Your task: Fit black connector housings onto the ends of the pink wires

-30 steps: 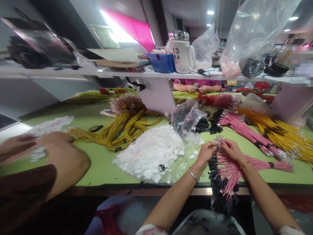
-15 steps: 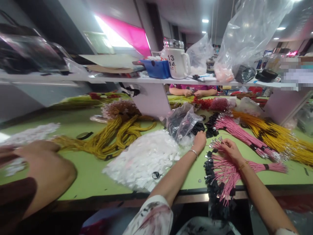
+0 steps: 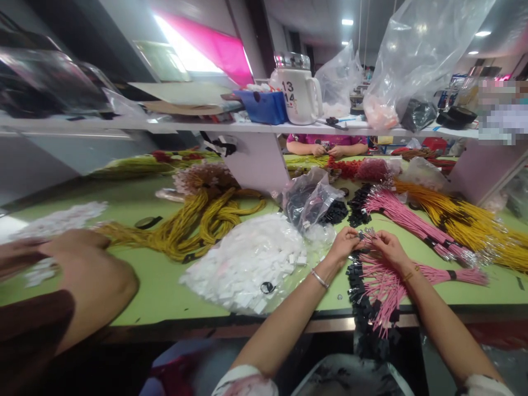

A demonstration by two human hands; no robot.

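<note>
My left hand is closed in a pinch, its fingertips almost meeting those of my right hand; a small black connector seems to be in it, largely hidden by the fingers. My right hand pinches the metal-tipped end of a pink wire. Below both hands fans out a bundle of pink wires, many with black connectors along the left side. Just beyond my left hand lies a pile of loose black connectors beside a clear plastic bag.
A large bag of white connectors lies left of my forearm. Yellow wire bundles and another pink bundle lie around. A shelf with a mug crosses above. A co-worker's arm reaches in at left; another person sits opposite.
My left hand has come back from the black connector pile to meet my right hand above the pink wires. My right hand has stayed nearly in place.
</note>
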